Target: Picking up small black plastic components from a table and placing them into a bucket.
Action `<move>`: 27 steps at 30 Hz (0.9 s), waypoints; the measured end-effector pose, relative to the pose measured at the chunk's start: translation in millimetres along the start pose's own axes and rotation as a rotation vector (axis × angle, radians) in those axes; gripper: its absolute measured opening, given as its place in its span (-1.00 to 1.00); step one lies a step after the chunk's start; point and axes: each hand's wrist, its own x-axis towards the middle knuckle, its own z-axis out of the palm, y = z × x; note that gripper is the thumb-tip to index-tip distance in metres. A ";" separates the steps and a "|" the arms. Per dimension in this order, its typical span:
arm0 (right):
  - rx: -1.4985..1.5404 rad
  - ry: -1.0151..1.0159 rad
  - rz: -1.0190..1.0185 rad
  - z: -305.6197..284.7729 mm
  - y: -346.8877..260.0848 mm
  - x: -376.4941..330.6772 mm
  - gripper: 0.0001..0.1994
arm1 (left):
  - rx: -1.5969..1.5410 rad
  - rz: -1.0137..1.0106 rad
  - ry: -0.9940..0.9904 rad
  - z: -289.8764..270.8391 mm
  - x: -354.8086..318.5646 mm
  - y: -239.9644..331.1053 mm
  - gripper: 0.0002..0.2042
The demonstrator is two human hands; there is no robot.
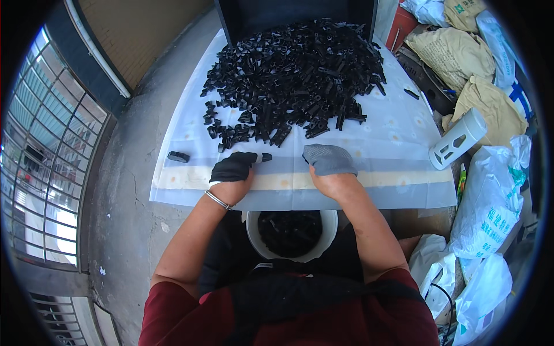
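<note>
My left hand (232, 168), in a black glove with pale fingertips and a metal bangle at the wrist, is closed near the table's front edge. A small black plastic part (266, 157) pokes out from its fingertips. Across a short gap, my right hand (330, 160) wears a grey glove and is curled closed; a bit of dark shows at its fingertips, and whatever it grips is hidden. Beyond both hands spreads a large heap of black plastic parts (294, 75) on the white patterned tablecloth (381, 138). Several loose parts lie at the heap's near edge.
A white bucket (332, 230) with black parts inside stands below the table edge. On the table lie a black oval object (178, 156) at left and a white slotted tube (459, 138) at right. Stuffed sacks (487, 202) crowd the right; a barred window (46, 150) is at left.
</note>
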 end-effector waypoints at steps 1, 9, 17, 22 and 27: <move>-0.048 0.095 -0.020 3.0 4.9 -4.8 -0.82 | -0.023 -0.047 -0.053 -6.0 -1.9 8.2 -0.79; -0.011 0.233 -0.250 -2.7 10.1 -13.8 -0.83 | -0.457 -0.423 -0.265 -27.6 -10.0 43.9 -0.80; 0.641 -0.061 -0.393 -16.5 -33.2 -30.4 -0.70 | -0.630 -0.097 -0.201 -30.7 -9.6 61.2 -0.72; 0.435 0.097 -0.416 -7.1 -35.7 -30.2 -0.73 | -0.861 -0.401 -0.382 -35.7 -16.5 67.1 -0.71; 0.478 0.244 -0.454 -16.9 -52.4 -30.8 -0.83 | -1.049 -0.390 -0.038 -1.4 -45.9 64.8 -0.66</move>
